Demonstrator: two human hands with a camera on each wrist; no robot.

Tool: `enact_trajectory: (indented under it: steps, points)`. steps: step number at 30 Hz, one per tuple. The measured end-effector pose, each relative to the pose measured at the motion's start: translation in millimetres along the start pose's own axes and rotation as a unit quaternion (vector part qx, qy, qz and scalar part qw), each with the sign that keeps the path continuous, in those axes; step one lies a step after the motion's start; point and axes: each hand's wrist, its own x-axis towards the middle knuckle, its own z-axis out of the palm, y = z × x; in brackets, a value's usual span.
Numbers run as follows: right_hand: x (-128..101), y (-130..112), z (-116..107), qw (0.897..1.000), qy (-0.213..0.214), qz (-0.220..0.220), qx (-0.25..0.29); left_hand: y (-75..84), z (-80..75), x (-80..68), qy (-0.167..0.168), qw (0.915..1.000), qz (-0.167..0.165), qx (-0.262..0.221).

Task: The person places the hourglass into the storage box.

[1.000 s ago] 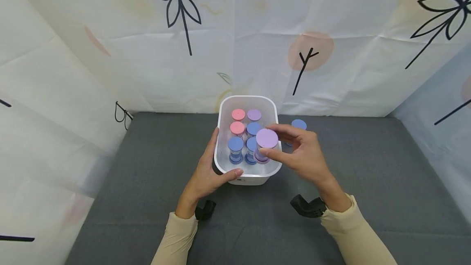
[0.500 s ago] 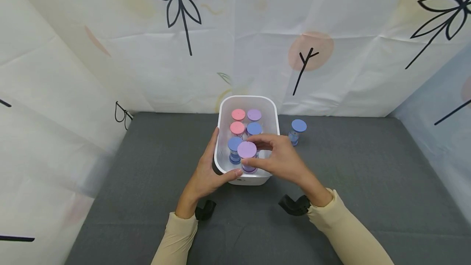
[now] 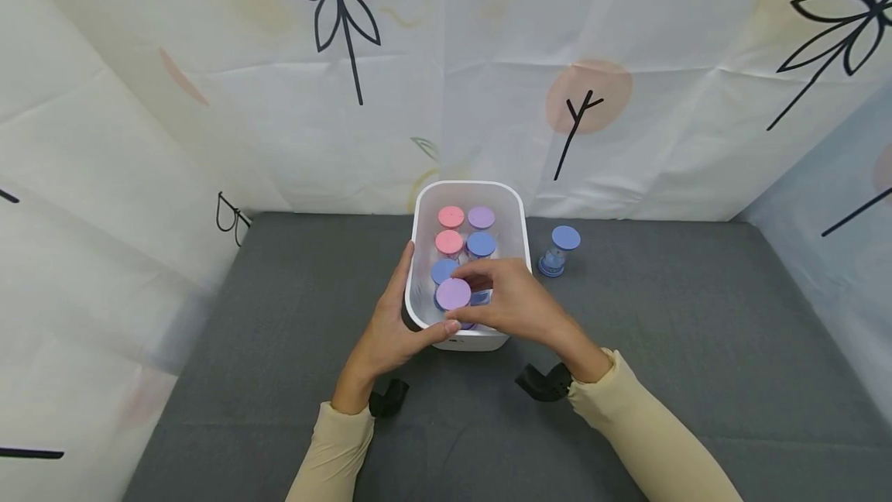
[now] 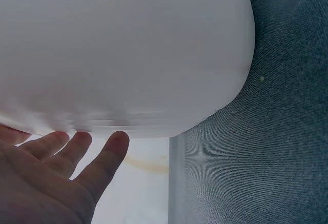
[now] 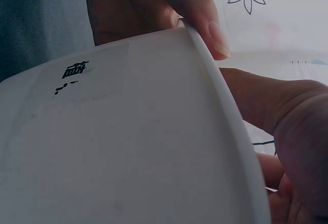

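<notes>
Table [image 3: 697, 347]: grey fabric surface, enclosed at 9, 12 and 3 o'clock by a white curtain [image 3: 209, 99] printed with black flowers.

White bin [image 3: 517, 211] stands at table centre; upright pink, purple and blue-capped vials inside. One blue-capped vial [image 3: 560, 249] stands outside, just beside the bin at 3 o'clock.

Left hand [image 3: 390, 324]: grip spread, fingers straight along the bin's 9 o'clock wall, thumb on the near rim.

Right hand [image 3: 519, 304]: grip pinching the purple-capped vial [image 3: 453, 294], which sits inside the bin at its near 6 o'clock end, next to the left thumb.

Left wrist view only: the bin's smooth outer wall with fingers [image 4: 77, 149] flat against it. Right wrist view only: black printed marking [image 5: 76, 70] on the bin's outside, thumb hooked over the rim.
</notes>
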Motion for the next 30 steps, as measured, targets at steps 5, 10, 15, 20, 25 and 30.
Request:
enact_trajectory:
  steps: [5, 10, 15, 20, 25, 30]
  points:
    - [5, -2, 1, 1.0, -0.018, 0.007, -0.011, 0.4, 0.0, 0.1, 0.001, 1.0, -0.005, -0.001]
    - [9, -3, 3, 0.999, -0.032, 0.007, -0.029, -0.1, 0.1, 0.0, 0.003, 1.0, -0.005, -0.004]
    - [13, 0, 7, 0.997, -0.045, 0.018, -0.055, 0.4, 0.1, -0.3, 0.002, 1.0, 0.0, -0.003]
    - [16, -1, 9, 0.996, -0.049, 0.029, -0.074, 1.0, 0.1, -0.3, 0.002, 1.0, 0.001, -0.002]
    - [18, -2, 12, 0.995, -0.054, 0.031, -0.082, 0.2, 0.0, -0.5, 0.002, 1.0, -0.005, 0.001]
    - [19, -3, 13, 0.995, -0.059, 0.034, -0.079, -0.7, 0.2, -0.9, 0.004, 1.0, -0.004, 0.004]
